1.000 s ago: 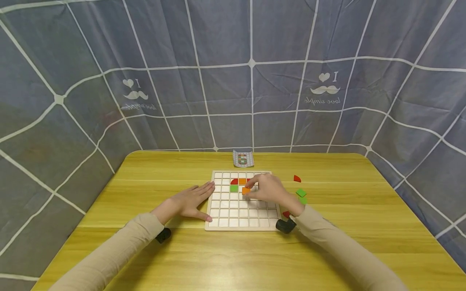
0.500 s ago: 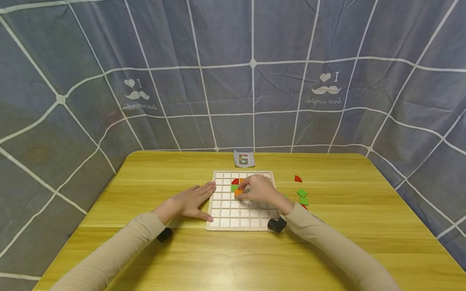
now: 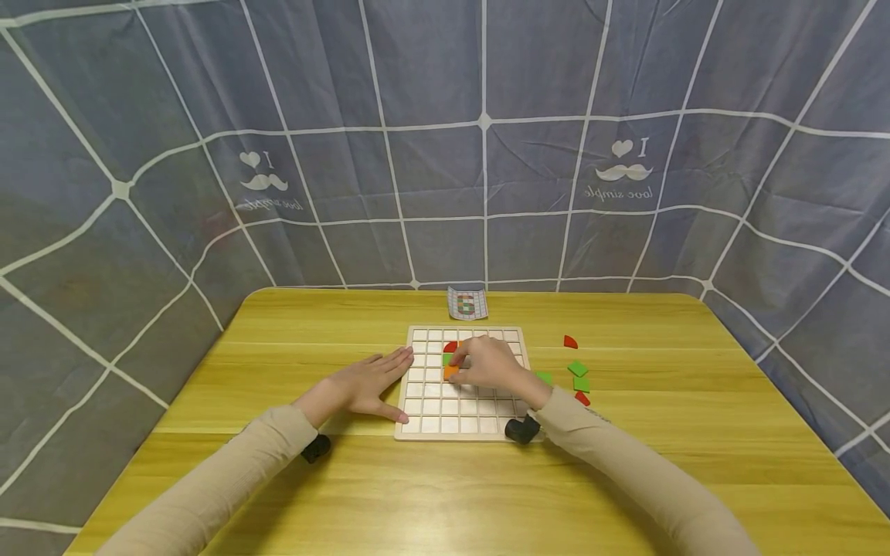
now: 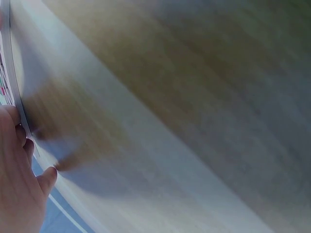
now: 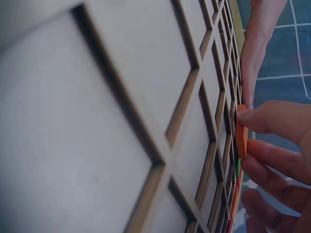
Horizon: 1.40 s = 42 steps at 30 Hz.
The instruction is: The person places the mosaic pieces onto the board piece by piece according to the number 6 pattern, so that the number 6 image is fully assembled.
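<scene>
A white square-celled wooden grid board (image 3: 431,405) lies on the table. My right hand (image 3: 490,363) pinches an orange square tile (image 5: 241,130) between thumb and fingers, at a cell just below a green tile (image 3: 447,359). Above that green tile sits a red quarter-round tile (image 3: 451,347), with an orange tile beside it partly hidden by the fingers. My left hand (image 3: 371,384) rests at the board's left edge, fingers straight and spread, the fingertips and thumb touching the frame. The left wrist view catches the same hand (image 4: 22,170) at its left side.
Right of the board lie loose tiles: a red quarter-round (image 3: 570,341), green squares (image 3: 578,369), and another red piece (image 3: 582,398). Behind the board is a small printed pattern card (image 3: 467,304). A grey curtain (image 3: 445,177) surrounds the table (image 3: 445,494).
My right hand has moved left across the board with the orange tile, from beside the green tile's column to the cell below the green tile. The left hand stays in place.
</scene>
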### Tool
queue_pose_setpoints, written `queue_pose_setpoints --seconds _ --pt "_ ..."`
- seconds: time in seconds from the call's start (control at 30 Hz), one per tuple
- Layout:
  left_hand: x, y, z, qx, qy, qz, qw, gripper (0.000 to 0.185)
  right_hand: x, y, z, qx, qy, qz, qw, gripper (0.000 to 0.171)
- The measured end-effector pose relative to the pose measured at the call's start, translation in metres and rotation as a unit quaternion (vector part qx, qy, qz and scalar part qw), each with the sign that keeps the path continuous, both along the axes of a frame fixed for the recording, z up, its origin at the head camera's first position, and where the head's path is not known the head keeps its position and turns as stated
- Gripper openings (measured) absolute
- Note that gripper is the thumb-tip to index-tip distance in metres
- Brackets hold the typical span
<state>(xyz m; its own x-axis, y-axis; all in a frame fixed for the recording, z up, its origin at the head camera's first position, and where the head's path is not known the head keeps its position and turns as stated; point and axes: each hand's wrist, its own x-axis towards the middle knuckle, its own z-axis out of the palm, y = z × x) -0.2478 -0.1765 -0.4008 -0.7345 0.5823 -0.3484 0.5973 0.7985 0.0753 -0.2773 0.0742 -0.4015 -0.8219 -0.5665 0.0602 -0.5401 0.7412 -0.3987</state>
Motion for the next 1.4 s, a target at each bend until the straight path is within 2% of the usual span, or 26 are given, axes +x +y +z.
queue_pose_setpoints --seconds 0.63,0.87,1.4 --pt "-0.001 0.002 0.0 0.001 0.001 0.001 1.0 0.107 -0.001 -0.001 -0.001 0.007 -0.023 -0.014 1.0 0.02" --pt "-0.001 0.002 0.0 0.004 0.001 -0.004 1.0 0.106 0.0 0.001 0.001 0.012 -0.018 -0.013 1.0 0.019" --pt "0.0 0.001 0.0 -0.001 0.003 -0.002 1.0 0.107 0.004 0.025 0.012 -0.007 -0.016 -0.046 0.999 0.021"
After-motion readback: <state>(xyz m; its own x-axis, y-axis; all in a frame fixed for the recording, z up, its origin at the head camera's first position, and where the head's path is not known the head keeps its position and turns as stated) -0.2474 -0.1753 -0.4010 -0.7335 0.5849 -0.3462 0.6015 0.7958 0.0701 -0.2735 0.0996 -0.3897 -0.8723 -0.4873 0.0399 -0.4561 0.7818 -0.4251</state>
